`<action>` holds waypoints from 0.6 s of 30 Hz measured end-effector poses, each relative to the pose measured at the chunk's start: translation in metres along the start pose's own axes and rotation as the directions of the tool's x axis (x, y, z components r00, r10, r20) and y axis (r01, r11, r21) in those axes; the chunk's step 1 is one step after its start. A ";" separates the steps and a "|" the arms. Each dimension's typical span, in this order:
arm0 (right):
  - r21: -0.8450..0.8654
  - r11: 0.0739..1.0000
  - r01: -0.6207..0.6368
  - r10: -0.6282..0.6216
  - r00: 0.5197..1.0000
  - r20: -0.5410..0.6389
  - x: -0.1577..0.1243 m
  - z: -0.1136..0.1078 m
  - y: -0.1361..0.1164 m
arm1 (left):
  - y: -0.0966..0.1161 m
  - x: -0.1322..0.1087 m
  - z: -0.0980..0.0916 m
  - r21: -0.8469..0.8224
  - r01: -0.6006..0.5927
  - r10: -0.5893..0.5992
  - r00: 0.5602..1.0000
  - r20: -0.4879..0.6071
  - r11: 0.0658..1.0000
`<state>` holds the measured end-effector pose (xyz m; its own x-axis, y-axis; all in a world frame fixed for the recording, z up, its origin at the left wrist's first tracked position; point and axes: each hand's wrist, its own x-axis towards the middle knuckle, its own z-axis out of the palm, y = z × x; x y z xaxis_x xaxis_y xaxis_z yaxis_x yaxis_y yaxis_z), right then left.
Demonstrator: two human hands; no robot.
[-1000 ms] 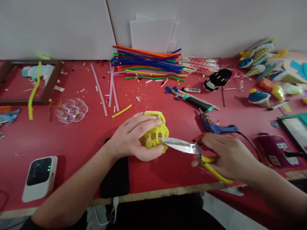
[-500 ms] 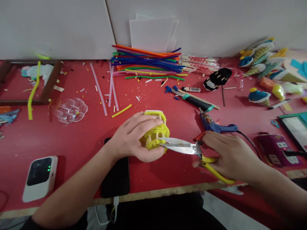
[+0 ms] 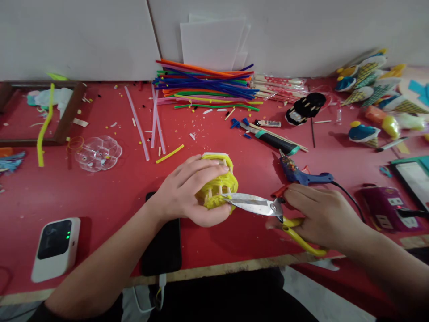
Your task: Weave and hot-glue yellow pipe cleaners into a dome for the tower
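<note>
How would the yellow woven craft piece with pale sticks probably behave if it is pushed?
The yellow woven craft piece is probably light, as thin pale sticks and yellow strands form its visible side. The gaps between the sticks suggest it may give slightly if pressed. Its rounded side might let it roll, though its underside is hidden.

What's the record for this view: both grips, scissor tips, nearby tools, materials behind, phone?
Left grip: around the yellow woven piece with pale uprights
Right grip: on the yellow-handled scissors
Scissor tips: over the woven piece's lower band; cutting or not, cannot tell
Right-side tool: blue glue gun, lying on the red tabletop
Behind: multicoloured pipe cleaners, bundled
Phone: black smartphone, partly under left forearm
</note>
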<state>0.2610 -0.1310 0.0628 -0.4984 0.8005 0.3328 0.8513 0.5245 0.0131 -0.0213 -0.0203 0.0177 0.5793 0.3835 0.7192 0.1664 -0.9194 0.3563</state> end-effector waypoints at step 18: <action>0.035 0.973 -0.229 0.229 0.973 0.002 0.003 0.011 0.007 | -0.012 -0.004 0.000 -0.147 0.278 -0.263 0.958 0.116 0.949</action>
<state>0.2637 -0.1221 0.0532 -0.2902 0.9000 0.3251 0.9366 0.3368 -0.0964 -0.0258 -0.0110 0.0101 0.6039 0.5988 0.5261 0.2021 -0.7535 0.6257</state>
